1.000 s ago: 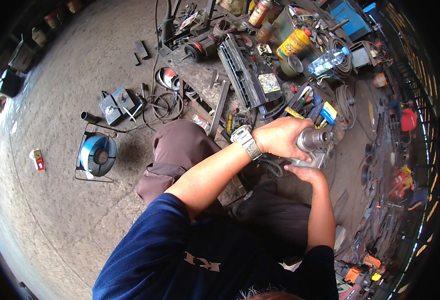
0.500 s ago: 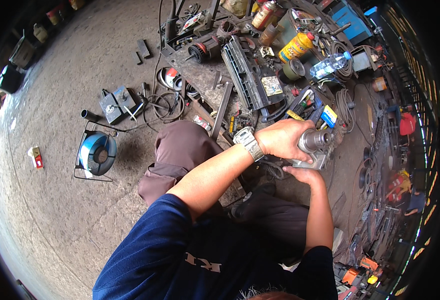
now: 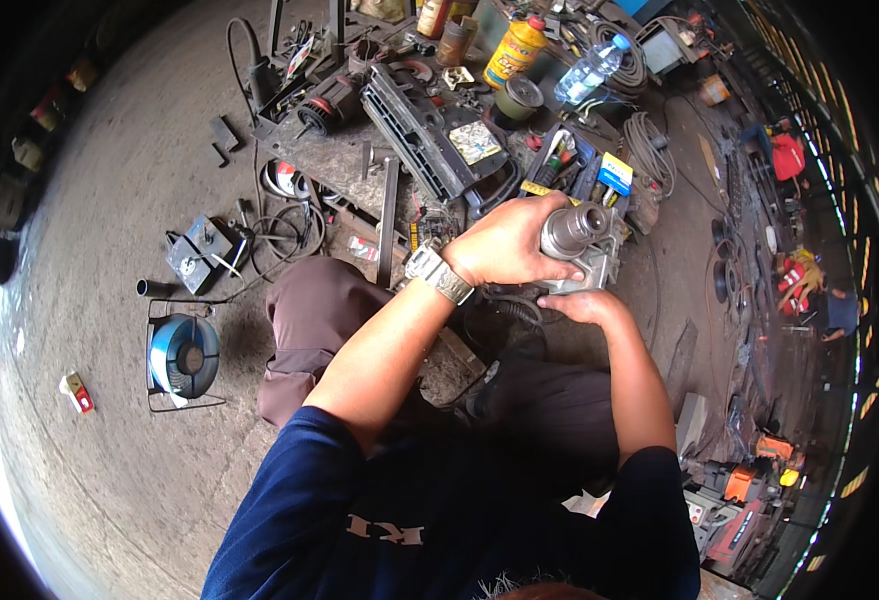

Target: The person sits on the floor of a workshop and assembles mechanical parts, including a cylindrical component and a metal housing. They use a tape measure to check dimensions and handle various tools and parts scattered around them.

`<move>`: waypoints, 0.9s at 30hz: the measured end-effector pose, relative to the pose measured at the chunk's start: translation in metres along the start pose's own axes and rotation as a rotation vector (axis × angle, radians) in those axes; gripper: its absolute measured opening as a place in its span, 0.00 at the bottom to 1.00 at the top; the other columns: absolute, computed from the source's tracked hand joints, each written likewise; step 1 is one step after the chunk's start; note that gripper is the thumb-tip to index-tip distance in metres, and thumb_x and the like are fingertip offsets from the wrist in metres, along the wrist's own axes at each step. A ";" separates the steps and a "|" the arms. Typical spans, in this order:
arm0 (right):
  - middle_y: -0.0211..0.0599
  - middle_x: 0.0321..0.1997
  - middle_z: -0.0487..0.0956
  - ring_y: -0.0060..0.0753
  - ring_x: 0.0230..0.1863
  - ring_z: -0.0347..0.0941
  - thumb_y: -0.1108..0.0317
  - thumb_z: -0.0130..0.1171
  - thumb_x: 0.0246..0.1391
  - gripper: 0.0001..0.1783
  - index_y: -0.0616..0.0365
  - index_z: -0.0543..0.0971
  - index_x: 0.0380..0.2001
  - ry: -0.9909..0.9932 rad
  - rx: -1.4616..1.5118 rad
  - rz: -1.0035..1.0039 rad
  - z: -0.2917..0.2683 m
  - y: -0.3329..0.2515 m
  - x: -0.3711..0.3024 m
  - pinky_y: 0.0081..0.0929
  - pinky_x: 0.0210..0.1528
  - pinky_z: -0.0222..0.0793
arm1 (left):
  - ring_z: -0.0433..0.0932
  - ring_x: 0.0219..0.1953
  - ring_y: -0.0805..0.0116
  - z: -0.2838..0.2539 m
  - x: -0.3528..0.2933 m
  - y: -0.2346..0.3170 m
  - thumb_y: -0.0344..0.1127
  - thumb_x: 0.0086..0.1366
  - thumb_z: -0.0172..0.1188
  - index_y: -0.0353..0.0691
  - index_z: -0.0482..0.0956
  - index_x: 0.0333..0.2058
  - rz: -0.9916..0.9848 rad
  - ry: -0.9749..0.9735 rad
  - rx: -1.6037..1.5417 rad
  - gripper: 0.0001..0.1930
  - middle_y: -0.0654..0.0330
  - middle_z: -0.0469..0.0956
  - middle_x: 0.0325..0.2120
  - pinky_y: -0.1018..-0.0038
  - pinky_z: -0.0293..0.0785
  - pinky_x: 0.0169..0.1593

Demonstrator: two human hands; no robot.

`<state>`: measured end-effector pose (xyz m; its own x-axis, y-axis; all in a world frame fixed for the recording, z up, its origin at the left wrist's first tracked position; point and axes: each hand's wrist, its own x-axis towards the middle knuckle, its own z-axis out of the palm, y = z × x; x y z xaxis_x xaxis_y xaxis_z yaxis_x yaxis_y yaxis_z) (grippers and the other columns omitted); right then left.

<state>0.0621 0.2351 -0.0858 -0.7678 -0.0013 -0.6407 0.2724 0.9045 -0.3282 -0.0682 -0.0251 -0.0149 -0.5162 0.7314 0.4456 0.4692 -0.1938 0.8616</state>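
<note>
Step in hand, prob.: holding and steadying a grey metal part (image 3: 575, 232) w/ a round, stepped collar, just right of ctr in the frame. The left hand (image 3: 508, 245) is closed round the collar's near side, thumb along its lower edge; the right hand (image 3: 588, 306) is just below the part's flat base, thumb showing, but its other fingers are hidden, so can't tell if they grip or only support. Any move from here prob. calls for a firm left-hand grip and the base well backed from below (the collar looks smooth, so it could slip). Surface: rough, stained concrete floor (image 3: 130, 450) fills the left of the frame, w/ a blue fan-like thing (image 3: 185, 357) in a wire stand at mid-left. Upper ctr: a cluttered metal plate (image 3: 305, 152), a yellow bottle (image 3: 516, 52), a clear bottle (image 3: 592, 72) w/ blue cap, plus a tool tray just above the part. Room: dim workshop, slatted wall w/ daylight through gaps at far right, bright glare at left edge.
</note>
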 end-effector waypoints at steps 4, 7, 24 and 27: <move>0.46 0.60 0.81 0.47 0.62 0.76 0.42 0.63 0.61 0.32 0.49 0.78 0.61 0.005 -0.010 0.022 0.002 0.016 0.000 0.39 0.63 0.70 | 0.84 0.49 0.48 0.005 0.002 0.002 0.45 0.48 0.82 0.30 0.74 0.54 -0.010 0.015 -0.010 0.40 0.43 0.83 0.44 0.61 0.78 0.52; 0.47 0.60 0.81 0.49 0.62 0.76 0.43 0.63 0.61 0.33 0.49 0.76 0.63 0.085 -0.008 -0.050 0.004 0.013 -0.004 0.41 0.63 0.70 | 0.84 0.50 0.48 0.003 0.001 0.001 0.44 0.47 0.82 0.30 0.74 0.55 -0.008 0.006 -0.021 0.40 0.43 0.83 0.44 0.62 0.78 0.53; 0.64 0.45 0.83 0.64 0.50 0.79 0.46 0.64 0.59 0.31 0.71 0.83 0.43 0.074 -0.172 -0.011 -0.028 -0.055 -0.032 0.48 0.54 0.74 | 0.80 0.47 0.73 0.002 -0.001 0.007 0.33 0.51 0.82 0.31 0.72 0.58 -0.114 0.014 -0.164 0.38 0.57 0.84 0.45 0.70 0.77 0.56; 0.62 0.47 0.83 0.63 0.53 0.78 0.47 0.65 0.59 0.31 0.68 0.81 0.49 0.098 -0.185 -0.040 -0.029 -0.053 -0.036 0.48 0.55 0.74 | 0.84 0.48 0.68 0.007 0.000 0.003 0.38 0.48 0.83 0.33 0.73 0.56 -0.134 0.037 -0.137 0.39 0.52 0.85 0.45 0.68 0.79 0.54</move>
<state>0.0585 0.1996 -0.0256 -0.8310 -0.0056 -0.5563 0.1363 0.9674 -0.2134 -0.0614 -0.0206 -0.0136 -0.5950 0.7325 0.3309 0.2936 -0.1852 0.9378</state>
